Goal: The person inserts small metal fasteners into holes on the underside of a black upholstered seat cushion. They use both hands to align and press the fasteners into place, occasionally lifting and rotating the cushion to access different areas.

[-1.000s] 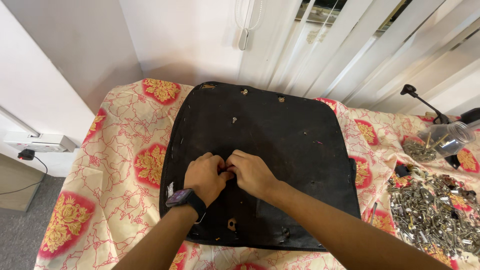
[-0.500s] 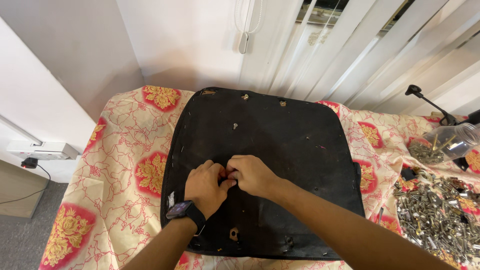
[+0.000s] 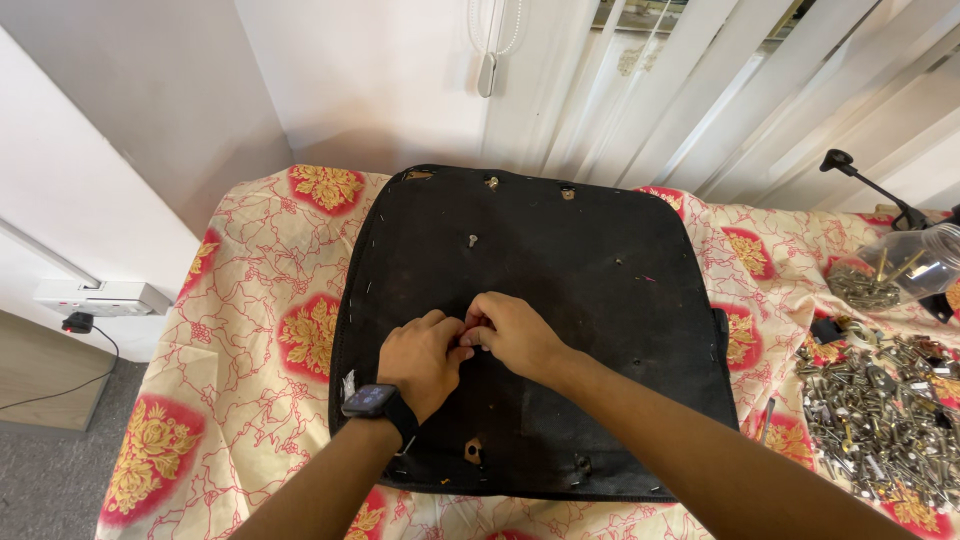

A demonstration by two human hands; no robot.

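1. Pinching together near the middle of a black seat base (image 3: pixel 560 300), the left hand (image 3: pixel 422 362) and right hand (image 3: pixel 512 335) meet fingertip to fingertip over one small spot on the panel.
2. The left hand, with a dark smartwatch (image 3: pixel 375 402) on its wrist, has its fingers curled narrow; the right hand is likewise closed tight at the fingertips. A tiny reddish piece shows between them, too small to tell what it is.
3. That spot lies at about 2 o'clock from the left hand and 9 o'clock from the right hand; both are equally close, touching it.
4. The seat base lies flat on a floral-cloth counter (image 3: pixel 240 380), its long axis running 9 to 3 o'clock, with small metal fittings dotted over it.
5. At 3 o'clock, well apart from the hands, lies a pile of screws and bolts (image 3: pixel 880 410), and beyond it a clear plastic jar (image 3: pixel 900 270) tipped on its side.
6. White vertical blinds (image 3: pixel 720 90) hang at 12 o'clock.
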